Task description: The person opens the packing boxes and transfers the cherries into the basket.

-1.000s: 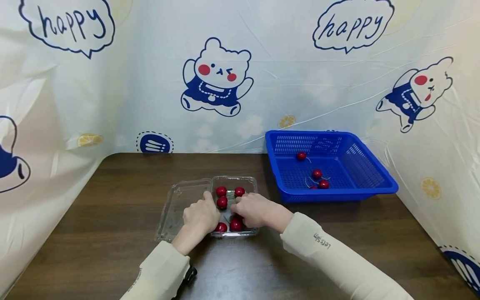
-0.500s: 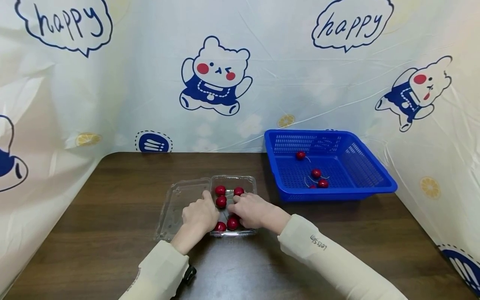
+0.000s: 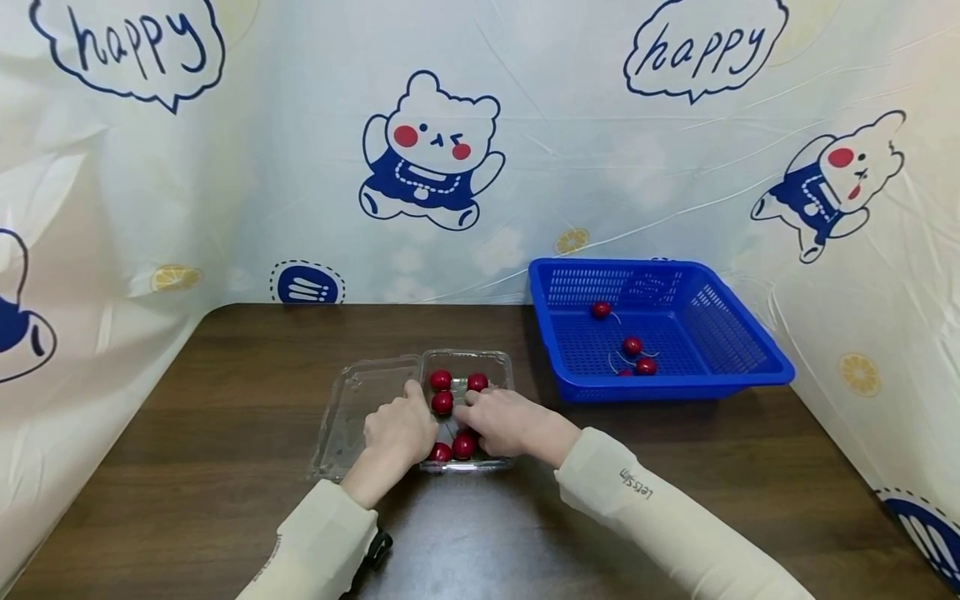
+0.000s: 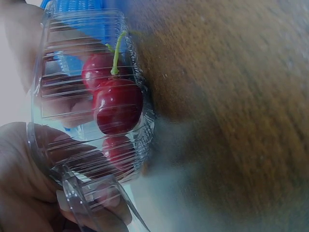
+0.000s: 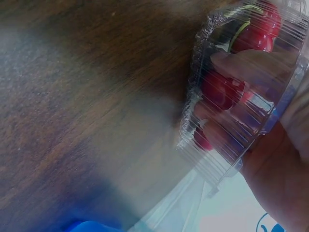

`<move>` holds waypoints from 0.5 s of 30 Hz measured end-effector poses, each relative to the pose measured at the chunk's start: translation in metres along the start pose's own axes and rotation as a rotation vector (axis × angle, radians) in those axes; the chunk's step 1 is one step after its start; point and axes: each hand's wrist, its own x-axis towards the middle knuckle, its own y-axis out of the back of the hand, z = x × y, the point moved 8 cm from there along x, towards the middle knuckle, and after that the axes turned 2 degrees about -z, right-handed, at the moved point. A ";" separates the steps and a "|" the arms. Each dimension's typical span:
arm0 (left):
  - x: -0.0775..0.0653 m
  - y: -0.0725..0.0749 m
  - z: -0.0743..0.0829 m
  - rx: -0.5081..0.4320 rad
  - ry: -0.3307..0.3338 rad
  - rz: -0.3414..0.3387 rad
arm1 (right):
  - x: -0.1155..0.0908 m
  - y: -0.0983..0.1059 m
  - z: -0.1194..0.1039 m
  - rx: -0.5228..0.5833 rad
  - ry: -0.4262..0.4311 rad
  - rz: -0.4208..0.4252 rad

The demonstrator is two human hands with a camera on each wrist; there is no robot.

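Two hands at a clear container (image 3: 468,467) on a dark wooden table (image 3: 187,467): the left hand (image 3: 401,425) at its left edge, with the lid (image 3: 341,421) spread left of those fingers; the right hand (image 3: 513,421), fingertips inside among red cherries (image 3: 442,403) (some partly hidden); beyond and rightward of these fingers, a blue basket (image 3: 675,387) holding further cherries (image 3: 632,345)

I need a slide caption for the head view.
Right hand inside a clear box of cherries, left hand at its edge, blue basket nearby.
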 end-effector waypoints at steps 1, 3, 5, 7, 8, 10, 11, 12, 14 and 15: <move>0.000 0.000 0.000 0.000 0.001 0.000 | 0.000 0.000 0.000 0.006 0.001 -0.001; 0.000 0.000 0.000 -0.002 0.000 0.001 | 0.000 0.000 0.000 0.013 0.004 -0.005; 0.000 0.000 0.000 -0.003 -0.002 0.002 | 0.000 0.000 0.000 0.014 0.006 -0.009; 0.000 -0.001 0.000 -0.001 -0.002 0.000 | 0.000 0.000 0.000 0.007 0.007 -0.014; 0.000 -0.001 0.000 0.000 -0.002 0.000 | 0.000 0.000 0.000 0.000 0.010 -0.014; 0.000 0.000 0.000 0.002 0.000 -0.002 | 0.000 0.000 0.000 -0.007 0.015 -0.016; 0.000 0.000 0.000 0.002 0.001 -0.003 | -0.001 0.001 0.000 -0.009 0.019 -0.015; 0.000 0.000 0.000 0.002 0.002 -0.004 | -0.001 0.001 0.000 -0.010 0.022 -0.016; 0.000 0.000 0.000 0.001 0.002 -0.005 | -0.001 0.002 0.001 -0.010 0.025 -0.013; 0.000 0.000 0.000 0.001 0.002 -0.005 | -0.001 0.003 0.001 -0.007 0.025 -0.014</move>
